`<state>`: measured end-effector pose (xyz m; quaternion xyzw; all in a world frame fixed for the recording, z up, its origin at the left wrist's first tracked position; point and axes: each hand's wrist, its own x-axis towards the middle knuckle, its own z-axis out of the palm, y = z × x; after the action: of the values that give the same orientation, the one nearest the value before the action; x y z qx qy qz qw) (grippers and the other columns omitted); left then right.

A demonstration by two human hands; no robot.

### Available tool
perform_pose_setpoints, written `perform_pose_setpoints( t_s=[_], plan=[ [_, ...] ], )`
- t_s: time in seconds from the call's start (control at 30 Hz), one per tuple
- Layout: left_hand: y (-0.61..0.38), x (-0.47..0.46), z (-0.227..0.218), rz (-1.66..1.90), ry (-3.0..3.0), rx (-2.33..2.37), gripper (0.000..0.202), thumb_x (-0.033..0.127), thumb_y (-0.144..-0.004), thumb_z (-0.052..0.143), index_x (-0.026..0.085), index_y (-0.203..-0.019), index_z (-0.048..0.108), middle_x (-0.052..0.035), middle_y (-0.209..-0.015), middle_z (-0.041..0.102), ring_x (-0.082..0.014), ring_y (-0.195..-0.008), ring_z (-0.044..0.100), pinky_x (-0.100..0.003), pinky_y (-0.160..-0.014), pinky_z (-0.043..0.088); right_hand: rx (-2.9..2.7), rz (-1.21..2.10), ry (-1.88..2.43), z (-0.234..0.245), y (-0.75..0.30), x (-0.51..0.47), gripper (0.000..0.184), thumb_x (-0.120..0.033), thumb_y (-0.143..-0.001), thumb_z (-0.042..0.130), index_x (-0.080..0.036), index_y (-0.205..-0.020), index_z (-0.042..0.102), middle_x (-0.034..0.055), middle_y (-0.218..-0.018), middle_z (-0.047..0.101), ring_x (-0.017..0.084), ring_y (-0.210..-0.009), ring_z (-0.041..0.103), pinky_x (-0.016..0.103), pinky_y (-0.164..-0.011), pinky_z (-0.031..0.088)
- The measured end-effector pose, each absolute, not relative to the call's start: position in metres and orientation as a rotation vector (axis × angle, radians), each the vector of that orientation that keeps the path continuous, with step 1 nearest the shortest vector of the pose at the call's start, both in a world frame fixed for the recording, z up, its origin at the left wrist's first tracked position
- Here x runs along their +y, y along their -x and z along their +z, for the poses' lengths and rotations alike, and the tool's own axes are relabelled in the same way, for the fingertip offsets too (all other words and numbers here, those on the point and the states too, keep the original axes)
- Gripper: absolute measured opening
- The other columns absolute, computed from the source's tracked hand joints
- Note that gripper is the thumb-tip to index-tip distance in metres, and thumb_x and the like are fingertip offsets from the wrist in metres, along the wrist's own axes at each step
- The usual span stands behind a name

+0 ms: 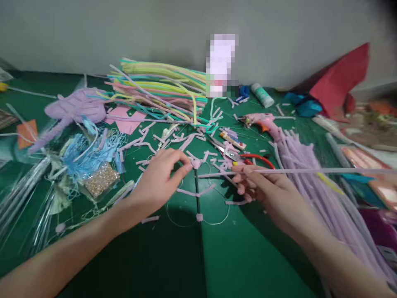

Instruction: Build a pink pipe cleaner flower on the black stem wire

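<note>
My left hand (161,178) is closed in a pinch at the top of a thin dark stem (197,194), where a small pink wrap (196,164) sits. My right hand (257,184) is closed on a long lilac pipe cleaner (310,170) that runs from the pink wrap out to the right edge. Short cut pieces of lilac pipe cleaner (195,192) lie on the green table (235,256) under and between both hands. A second pink wrap (199,217) sits lower on the stem, with thin wire loops beside it.
Red-handled scissors (245,157) and a pink glue gun (263,122) lie just beyond my right hand. A bundle of lilac pipe cleaners (313,186) fills the right side. Coloured pipe cleaners (161,87) are heaped at the back, blue tassels (89,153) and clear bags left.
</note>
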<state>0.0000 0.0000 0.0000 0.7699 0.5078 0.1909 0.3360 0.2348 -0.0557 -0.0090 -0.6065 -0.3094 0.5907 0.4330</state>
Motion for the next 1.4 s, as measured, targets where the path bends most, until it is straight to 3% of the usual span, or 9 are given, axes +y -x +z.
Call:
perform_pose_setpoints(
  t_s=[0.1,0.23,0.3,0.4,0.5,0.6,0.8,1.1,1.4],
  plan=[
    [0.021,0.004,0.022,0.732,-1.947,1.407,0.021,0.035,-0.098,0.045,0.023,-0.087,0.058,0.0001,-0.085,0.063,-0.0179,-0.077,0.059,-0.029,-0.067,0.044,-0.778,1.484,1.507,-0.014,-0.234,-0.055,0.031,-0.045,-0.079,0.076,-0.018,-0.094,0.075,0.0023,-0.084,0.068,0.007,-0.061,0.060,0.015,-0.048,0.046],
    [0.043,0.012,0.033,0.979,-2.111,1.666,0.035,0.036,-0.100,0.040,0.022,-0.073,0.057,-0.0003,-0.080,0.061,-0.0202,-0.083,0.057,-0.034,-0.079,0.043,-0.811,1.487,1.502,-0.018,-0.233,-0.053,0.032,-0.042,-0.078,0.076,-0.018,-0.098,0.070,0.0022,-0.085,0.069,0.008,-0.061,0.062,0.015,-0.047,0.048],
    [0.047,0.012,0.025,0.838,-2.359,1.628,0.038,0.039,-0.096,0.048,0.021,-0.065,0.059,-0.0030,-0.083,0.063,-0.0254,-0.093,0.056,-0.040,-0.086,0.042,-0.840,1.475,1.520,-0.020,-0.232,-0.051,0.033,-0.043,-0.079,0.075,-0.018,-0.098,0.067,0.0023,-0.086,0.070,0.008,-0.060,0.063,0.016,-0.047,0.050],
    [0.038,0.007,0.002,0.560,-2.579,1.399,0.023,0.036,-0.092,0.060,0.021,-0.078,0.070,-0.0074,-0.096,0.066,-0.0294,-0.101,0.055,-0.046,-0.091,0.041,-0.896,1.463,1.570,-0.025,-0.229,-0.050,0.033,-0.046,-0.082,0.071,-0.020,-0.100,0.063,0.0028,-0.092,0.071,0.009,-0.060,0.065,0.017,-0.046,0.053],
    [0.020,-0.001,-0.016,0.374,-2.657,1.279,0.014,0.029,-0.091,0.063,0.020,-0.097,0.072,-0.0096,-0.103,0.066,-0.0304,-0.102,0.054,-0.047,-0.088,0.042,-0.954,1.460,1.618,-0.027,-0.226,-0.050,0.035,-0.049,-0.084,0.068,-0.020,-0.102,0.061,0.0044,-0.098,0.070,0.009,-0.060,0.066,0.018,-0.046,0.055],
    [0.005,-0.003,-0.022,0.230,-2.643,1.287,0.015,0.026,-0.094,0.059,0.016,-0.096,0.070,-0.0105,-0.099,0.066,-0.0305,-0.098,0.054,-0.046,-0.084,0.043,-1.020,1.441,1.662,-0.027,-0.224,-0.050,0.038,-0.050,-0.085,0.065,-0.018,-0.102,0.059,0.0066,-0.100,0.070,0.009,-0.057,0.067,0.018,-0.044,0.055],
    [0.000,0.000,-0.020,0.076,-2.589,1.391,0.017,0.018,-0.097,0.050,0.014,-0.089,0.064,-0.0118,-0.096,0.064,-0.0294,-0.093,0.053,-0.042,-0.079,0.041,-1.222,1.306,1.721,-0.028,-0.222,-0.049,0.035,-0.047,-0.085,0.063,-0.015,-0.100,0.062,0.0052,-0.083,0.068,0.010,-0.047,0.063,0.020,-0.037,0.053],
    [0.012,0.004,-0.023,0.237,-2.518,1.294,0.018,0.018,-0.098,0.049,0.017,-0.082,0.056,-0.0069,-0.087,0.063,-0.0253,-0.088,0.055,-0.040,-0.080,0.040,-1.393,1.235,1.787,-0.023,-0.221,-0.043,0.024,-0.040,-0.085,0.064,-0.018,-0.094,0.065,-0.0039,-0.049,0.059,0.009,-0.036,0.055,0.016,-0.034,0.048],
    [0.016,0.006,-0.016,0.443,-2.210,1.351,0.014,0.022,-0.098,0.048,0.020,-0.109,0.055,-0.0057,-0.099,0.067,-0.0229,-0.093,0.062,-0.037,-0.080,0.046,-1.544,1.167,1.780,-0.019,-0.218,-0.037,0.022,-0.039,-0.085,0.062,-0.018,-0.092,0.066,-0.0033,-0.049,0.059,0.012,-0.040,0.060,0.018,-0.036,0.050]
  ],
)
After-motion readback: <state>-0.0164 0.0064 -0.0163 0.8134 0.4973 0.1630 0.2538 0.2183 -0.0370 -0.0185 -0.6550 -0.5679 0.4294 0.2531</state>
